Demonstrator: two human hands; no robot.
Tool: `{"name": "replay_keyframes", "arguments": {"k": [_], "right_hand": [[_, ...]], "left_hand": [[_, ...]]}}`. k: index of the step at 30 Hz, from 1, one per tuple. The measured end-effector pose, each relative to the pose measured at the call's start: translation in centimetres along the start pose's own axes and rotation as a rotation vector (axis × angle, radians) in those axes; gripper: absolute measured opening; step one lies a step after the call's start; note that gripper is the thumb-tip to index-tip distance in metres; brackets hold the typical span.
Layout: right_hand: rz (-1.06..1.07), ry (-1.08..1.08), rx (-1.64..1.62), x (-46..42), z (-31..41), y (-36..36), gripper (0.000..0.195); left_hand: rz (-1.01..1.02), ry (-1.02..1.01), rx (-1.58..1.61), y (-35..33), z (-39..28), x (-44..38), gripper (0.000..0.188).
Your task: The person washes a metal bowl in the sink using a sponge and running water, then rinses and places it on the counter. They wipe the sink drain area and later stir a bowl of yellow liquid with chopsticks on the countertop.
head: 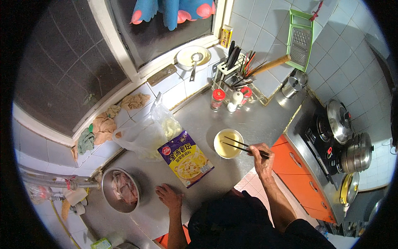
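My right hand (263, 158) holds a pair of dark chopsticks (234, 144), their tips in a white bowl (229, 143) of pale yellow liquid. My left hand (169, 196) lies on the steel countertop (152, 177) with nothing in it, its fingers apart. Between the hands, a purple and yellow seasoning packet (187, 159) lies flat, bearing a picture of food and writing. Left of my left hand stands a steel bowl (137, 199) holding raw, pinkish meat or fish pieces (123, 187). Behind the packet are clear plastic bags (141, 137) with pale yellowish contents.
Red-lidded jars (218, 99) stand by a rack of knives (231, 59) and utensils. A white bowl with a spoon (194, 63) sits on the tiled ledge, near crumpled cloths (104, 126). At right, a stove (323, 140) bears a steel pot (357, 154). A green-framed grater (300, 42) hangs above.
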State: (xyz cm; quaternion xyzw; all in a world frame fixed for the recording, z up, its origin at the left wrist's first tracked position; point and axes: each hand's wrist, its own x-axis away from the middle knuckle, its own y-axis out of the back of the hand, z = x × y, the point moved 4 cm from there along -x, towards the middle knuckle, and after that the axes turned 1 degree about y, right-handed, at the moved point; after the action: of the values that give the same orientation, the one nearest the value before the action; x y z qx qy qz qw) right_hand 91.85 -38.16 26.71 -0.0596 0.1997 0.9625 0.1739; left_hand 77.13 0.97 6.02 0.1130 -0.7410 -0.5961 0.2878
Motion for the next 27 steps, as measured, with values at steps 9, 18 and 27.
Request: {"name": "replay_keyframes", "arguments": {"k": [9,18,27], "right_hand": [[-0.009,-0.125,0.189,0.1,-0.2,1.4,0.045],[0.039,0.034,0.151,-0.3,-0.7,-1.1,0.023],[-0.116,-0.031,0.073,0.0,-0.6,2.7,0.031]], "left_hand": [[0.036,0.046,0.000,-0.1,0.2,-0.3,0.125],[0.001,-0.018,-0.045,-1.8,1.2,-0.9,0.130],[-0.041,0.028,0.005,-0.9,0.8,-0.4,0.125]]}}
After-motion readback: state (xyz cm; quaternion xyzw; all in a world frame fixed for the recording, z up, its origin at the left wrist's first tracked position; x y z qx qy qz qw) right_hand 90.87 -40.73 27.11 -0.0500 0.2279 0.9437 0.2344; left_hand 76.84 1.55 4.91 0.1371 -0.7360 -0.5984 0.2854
